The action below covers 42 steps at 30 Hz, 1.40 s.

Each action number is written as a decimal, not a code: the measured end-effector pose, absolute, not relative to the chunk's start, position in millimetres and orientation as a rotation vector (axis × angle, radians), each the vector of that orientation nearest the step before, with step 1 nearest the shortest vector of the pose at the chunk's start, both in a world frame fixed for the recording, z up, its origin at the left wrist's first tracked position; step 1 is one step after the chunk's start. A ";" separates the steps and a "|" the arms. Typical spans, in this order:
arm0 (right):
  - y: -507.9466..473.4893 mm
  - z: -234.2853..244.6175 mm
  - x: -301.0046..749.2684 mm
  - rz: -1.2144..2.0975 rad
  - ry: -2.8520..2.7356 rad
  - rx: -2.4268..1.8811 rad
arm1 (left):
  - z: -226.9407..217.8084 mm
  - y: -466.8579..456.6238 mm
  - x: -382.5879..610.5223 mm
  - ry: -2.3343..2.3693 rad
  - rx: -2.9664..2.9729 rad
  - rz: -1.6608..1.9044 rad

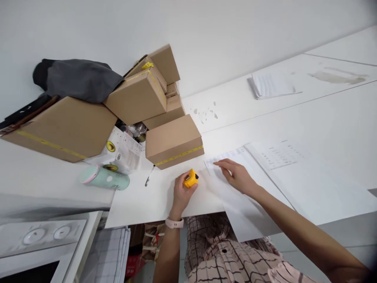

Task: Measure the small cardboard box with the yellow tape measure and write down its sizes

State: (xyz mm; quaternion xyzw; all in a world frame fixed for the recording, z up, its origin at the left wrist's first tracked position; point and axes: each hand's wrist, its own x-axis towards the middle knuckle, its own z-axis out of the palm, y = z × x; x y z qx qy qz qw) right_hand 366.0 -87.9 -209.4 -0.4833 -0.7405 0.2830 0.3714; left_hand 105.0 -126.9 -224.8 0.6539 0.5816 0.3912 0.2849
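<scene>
My left hand (182, 192), with a pink band on its wrist, is closed around a yellow and black tape measure (191, 179) just above the white table. Its blade does not show outside the case. My right hand (235, 175) is over a printed sheet of paper (250, 165), fingers stretched out with the tips at the printed rows near its top left corner. Nothing shows in that hand. A cardboard box (174, 139) sealed with yellow tape lies just beyond the tape measure. Left of my left hand is a pen (149, 175).
More cardboard boxes (138, 98) are piled at the back left, with a dark grey cloth (79, 78) on top. A mint green bottle (106, 177) lies by a white avocado-printed box (123, 151). Folded papers (272, 84) lie at the back; a microwave (44, 239) stands lower left.
</scene>
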 end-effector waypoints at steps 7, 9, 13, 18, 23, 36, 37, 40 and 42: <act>-93.6 -185.7 295.4 1.776 -1.285 -1.050 | -191.1 -138.1 97.5 1.216 1.439 1.141; -92.3 -179.6 288.3 1.843 -1.229 -1.056 | -183.7 -137.7 88.4 1.183 1.409 1.130; -86.7 -170.4 278.2 1.900 -1.191 -1.044 | -173.0 -132.7 75.4 1.100 1.342 1.075; -70.4 -161.3 272.2 1.827 -1.122 -1.041 | -163.0 -118.6 67.7 1.066 1.305 1.144; -18.7 -134.2 294.6 1.625 -1.159 -0.947 | -138.5 -85.7 29.8 1.068 1.324 1.426; 52.4 -124.1 315.4 1.486 -1.281 -1.013 | -125.4 -39.5 -16.5 1.091 1.092 1.694; 49.2 -120.0 318.6 1.461 -1.297 -1.035 | -122.8 -41.9 -12.6 1.075 1.106 1.699; 38.4 -102.8 336.7 1.376 -1.360 -1.084 | -112.7 -47.5 1.5 1.027 1.195 1.680; 31.6 -92.2 353.0 1.319 -1.391 -1.109 | -109.8 -47.3 13.9 0.998 1.242 1.657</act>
